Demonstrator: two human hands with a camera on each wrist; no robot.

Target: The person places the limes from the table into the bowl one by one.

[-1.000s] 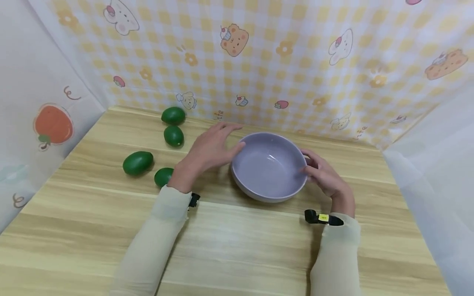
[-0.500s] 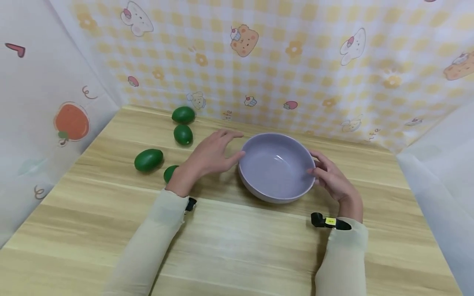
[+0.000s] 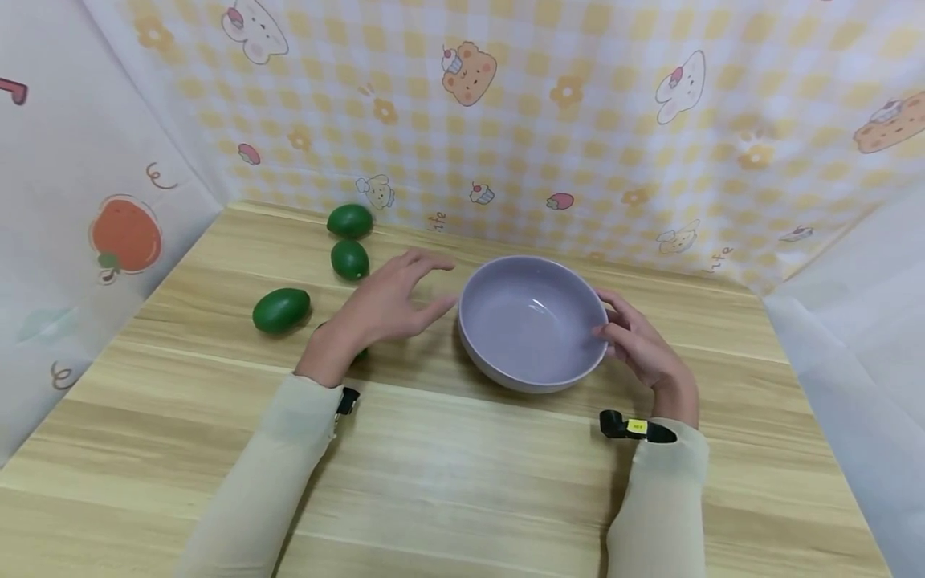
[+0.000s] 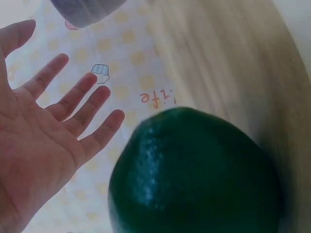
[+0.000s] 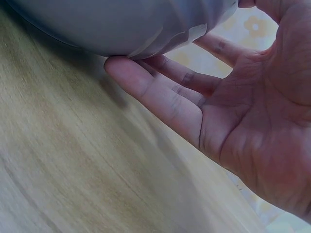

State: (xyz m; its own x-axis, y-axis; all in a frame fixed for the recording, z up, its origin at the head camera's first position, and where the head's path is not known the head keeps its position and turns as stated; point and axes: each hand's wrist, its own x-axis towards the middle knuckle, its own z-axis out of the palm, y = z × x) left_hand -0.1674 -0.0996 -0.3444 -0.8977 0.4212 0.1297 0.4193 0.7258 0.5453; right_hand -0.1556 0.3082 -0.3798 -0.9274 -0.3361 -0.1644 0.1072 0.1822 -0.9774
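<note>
Purple bowl [image 3: 533, 321] held one-sided

Near the back of the table [image 3: 448, 466], the right hand [image 3: 643, 345] pinches its edge; the left hand [image 3: 393, 301], loosely spread, holds nothing. Positioning seems in hand; the next move calls for level handling.

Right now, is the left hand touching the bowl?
Apart. The left wrist view shows a clear gap, with checked backdrop visible between the left hand and the bowl.
</note>
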